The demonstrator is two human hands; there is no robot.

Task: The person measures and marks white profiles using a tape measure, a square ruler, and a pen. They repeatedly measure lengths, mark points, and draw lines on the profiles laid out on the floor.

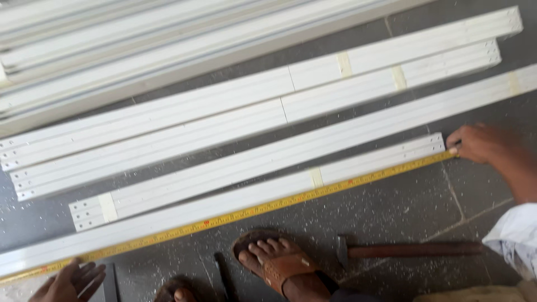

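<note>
Underfoot, the grey speckled floor point(403, 207) fills the view and carries everything. At the far left lies a stack of long white profiles point(140, 50), running off the frame. Nearer lie several long white strips point(224, 120) side by side, slanting from near left up to far right, some wrapped with bands of pale tape. The nearest strip point(268, 193) is the one being worked on: it runs from the near left edge up to its right end just beside the right hand. Along its near edge lies a yellow measuring tape point(251, 211), stretched flat on the floor, touching or just beside the strip for its whole length.

At the near middle a foot in a brown sandal point(279, 263) rests on the floor, and a second foot shows only partly at the bottom edge. To its right lies a hammer point(403, 250) with a dark reddish handle, head toward the foot, well apart from both hands. A white sleeve point(514, 237) shows at the near right.

The right hand point(475, 144) presses its curled fingertips down on the right end of the tape, pinning it at the strip's end. The left hand point(70, 281), at the near left corner, lies with fingers spread apart and flat, just beside the tape's left stretch; whether it touches the tape I cannot tell.
</note>
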